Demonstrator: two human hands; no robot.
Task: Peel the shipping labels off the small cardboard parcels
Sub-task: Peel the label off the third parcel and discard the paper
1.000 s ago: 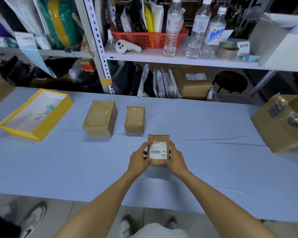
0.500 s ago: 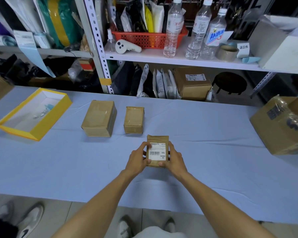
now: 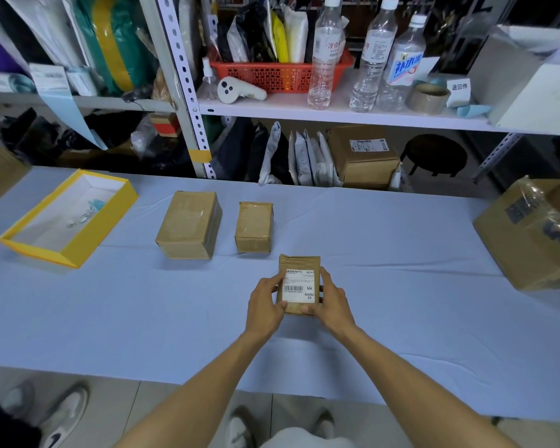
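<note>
1. My left hand (image 3: 265, 302) and right hand (image 3: 332, 302) each clasp one side of one labelled parcel (image 3: 299, 262) mid-table (image 3: 110, 318). Its single shipping label (image 3: 299, 286) faces up, stuck flat.
2. Behind it are two bare parcels, the larger parcel (image 3: 189, 229) beside the smaller parcel (image 3: 254, 226), not touching.
3. One yellow box (image 3: 78, 250) sits far left.

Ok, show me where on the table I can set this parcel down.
Widest bare cloth: between the held parcel and the big carton at right. Also free: the near strip from the yellow tray to the left hand. Crowded: the back row, larger parcel and smaller parcel close together.
</note>
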